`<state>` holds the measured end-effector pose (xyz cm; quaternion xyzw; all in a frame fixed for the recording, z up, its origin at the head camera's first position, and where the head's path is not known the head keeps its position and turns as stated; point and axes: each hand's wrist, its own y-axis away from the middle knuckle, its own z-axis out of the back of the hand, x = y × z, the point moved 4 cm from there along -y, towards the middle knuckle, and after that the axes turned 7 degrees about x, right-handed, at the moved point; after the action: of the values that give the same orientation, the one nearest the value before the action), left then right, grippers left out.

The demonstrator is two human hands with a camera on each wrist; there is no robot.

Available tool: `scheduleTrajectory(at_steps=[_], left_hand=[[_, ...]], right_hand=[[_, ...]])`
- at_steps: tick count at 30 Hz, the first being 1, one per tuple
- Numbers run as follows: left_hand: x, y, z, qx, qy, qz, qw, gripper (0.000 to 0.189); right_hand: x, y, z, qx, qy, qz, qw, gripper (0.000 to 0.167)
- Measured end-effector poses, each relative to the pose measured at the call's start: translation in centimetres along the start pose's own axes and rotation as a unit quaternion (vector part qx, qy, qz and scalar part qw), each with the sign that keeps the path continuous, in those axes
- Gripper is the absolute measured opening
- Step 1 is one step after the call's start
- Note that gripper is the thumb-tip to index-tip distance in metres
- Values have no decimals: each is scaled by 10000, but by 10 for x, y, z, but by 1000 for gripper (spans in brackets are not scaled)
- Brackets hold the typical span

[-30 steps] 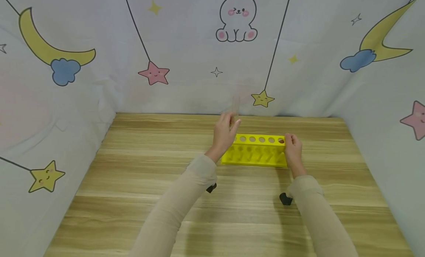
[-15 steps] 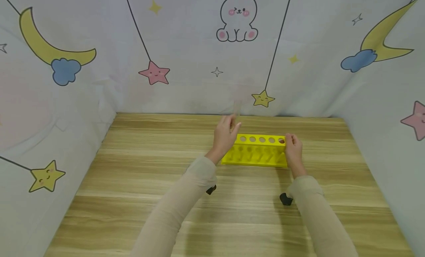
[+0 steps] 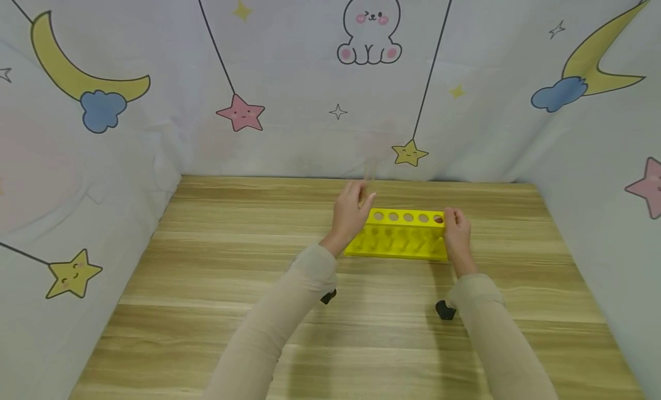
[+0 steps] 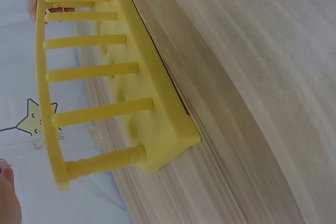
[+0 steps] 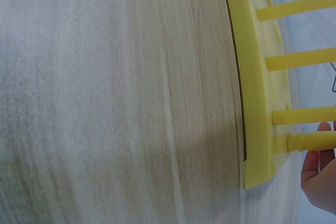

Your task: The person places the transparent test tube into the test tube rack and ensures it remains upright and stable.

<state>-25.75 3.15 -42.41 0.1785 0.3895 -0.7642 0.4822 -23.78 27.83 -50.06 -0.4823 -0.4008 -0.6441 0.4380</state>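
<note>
Head view, rack [image 3: 400, 226] crosswise, tube [image 3: 370, 171] upright

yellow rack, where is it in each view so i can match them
Head: yellow rack, just right of centre, partly behind the left hand.
Left wrist: yellow rack, mostly left half, slanting down from the top.
Right wrist: yellow rack, along the right side, cut off.
Shared landmark: right hand at its end.

Wood-grain table [image 3: 384, 331], pale and tan bands running left to right, soft shadows across the near part. Yellow holed rack [image 3: 400, 245] stands upright on it, right of centre toward the far edge, long base flat against the surface.
</note>
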Motion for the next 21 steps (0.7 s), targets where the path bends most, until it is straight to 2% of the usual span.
scheduleTrajectory(at_steps=[8, 21], left_hand=[[1, 3, -1, -13, -47, -43, 10000, 22], [3, 5, -1, 129, -70, 117, 9998, 21]], right_hand=[[1, 1, 0, -7, -18, 31, 10000, 25], [1, 1, 0, -74, -15, 54, 10000, 25]])
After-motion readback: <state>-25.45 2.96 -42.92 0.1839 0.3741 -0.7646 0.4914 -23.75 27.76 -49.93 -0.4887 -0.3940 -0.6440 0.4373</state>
